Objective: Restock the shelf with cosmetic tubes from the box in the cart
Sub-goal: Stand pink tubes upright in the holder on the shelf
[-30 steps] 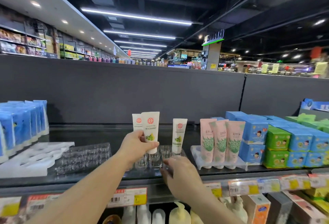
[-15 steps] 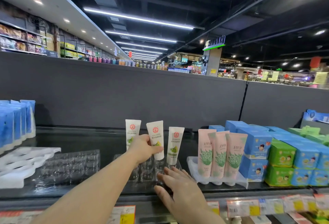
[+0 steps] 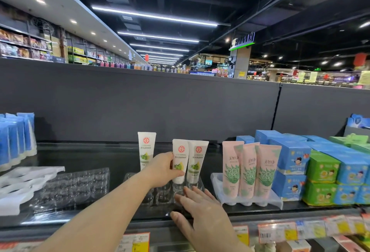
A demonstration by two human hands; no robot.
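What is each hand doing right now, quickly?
Left hand: grips a white tube.
Right hand: open, fingers flat on the clear tray.

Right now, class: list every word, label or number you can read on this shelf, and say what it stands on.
"美加净": on each of the three pink tubes.
Print on the white tubes: blurred, unreadable.
Print on the price tags: too small.
Lettering on the pillar sign: unreadable.
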